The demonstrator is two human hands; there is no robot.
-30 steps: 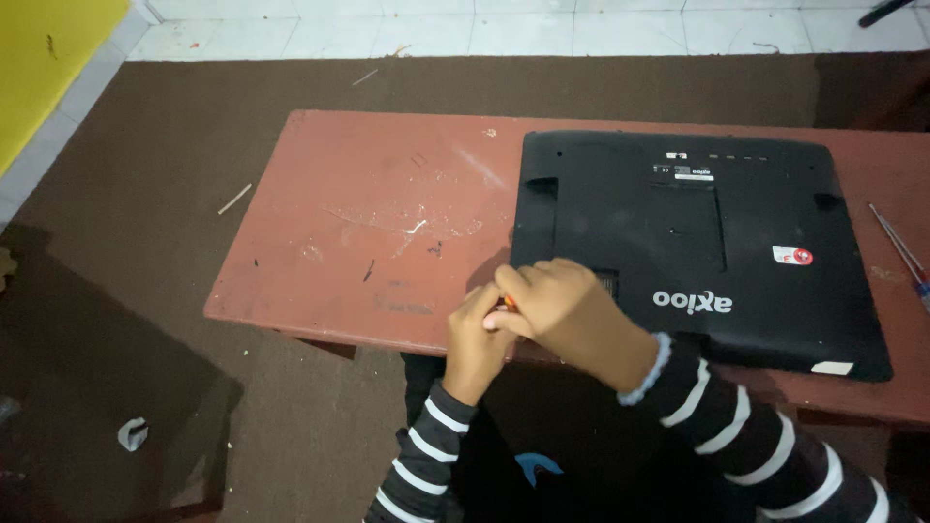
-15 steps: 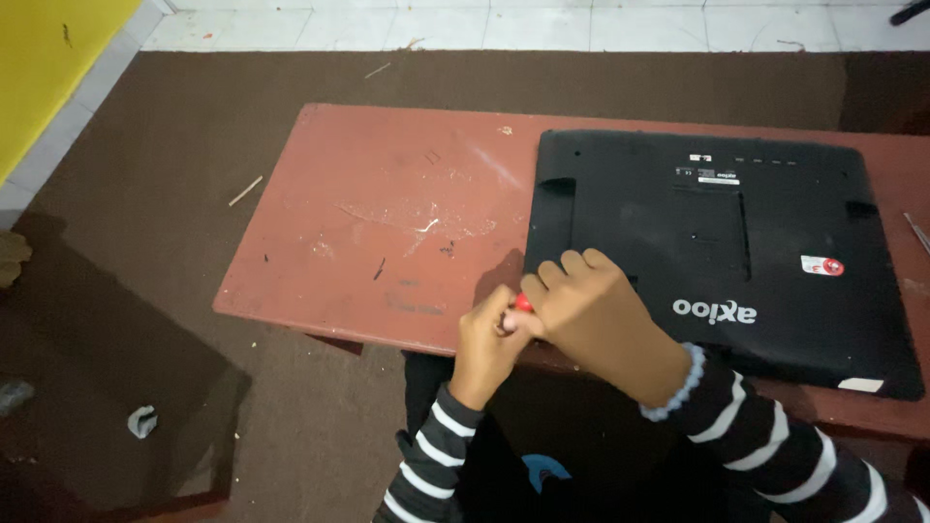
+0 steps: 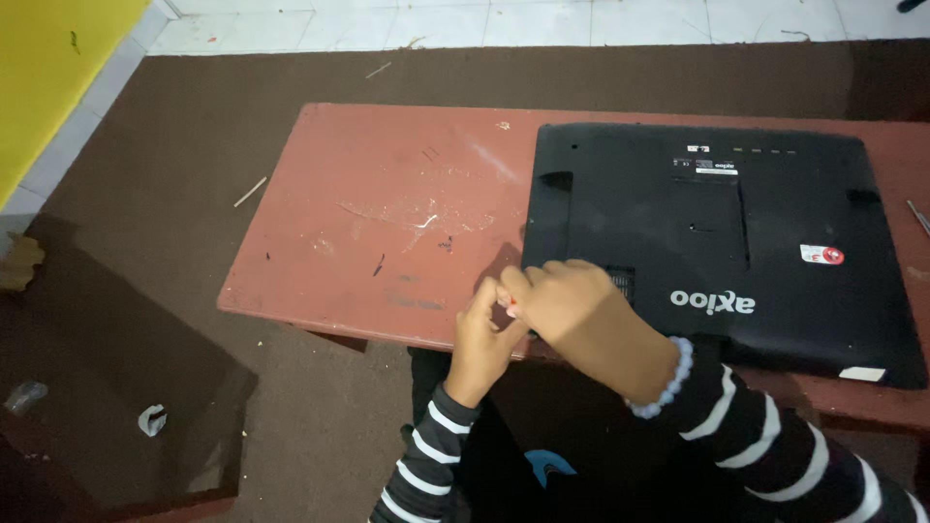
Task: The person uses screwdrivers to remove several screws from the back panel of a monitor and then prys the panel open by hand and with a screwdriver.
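A large black flat device (image 3: pixel 717 232), its back side up, lies on a worn reddish low table (image 3: pixel 387 213). My two hands meet at the device's near left corner. My right hand (image 3: pixel 572 300) rests over that corner, fingers curled around a small tool with a red handle (image 3: pixel 511 306). My left hand (image 3: pixel 481 329) comes up from below the table edge and pinches the same red tool. Most of the tool is hidden by my fingers. Both sleeves are striped black and white, and a pale bead bracelet (image 3: pixel 668 378) sits on my right wrist.
The table stands on brown carpet (image 3: pixel 174 194). White floor tiles (image 3: pixel 484 19) run along the far side and a yellow wall (image 3: pixel 48 68) is at the far left. Small scraps (image 3: pixel 151 418) lie on the carpet at the left. A thin metal tool (image 3: pixel 918 215) lies at the table's right edge.
The view has shifted slightly, so the table and device sit a little lower and to the right. My hands stay together on the red tool at the device's near left corner.
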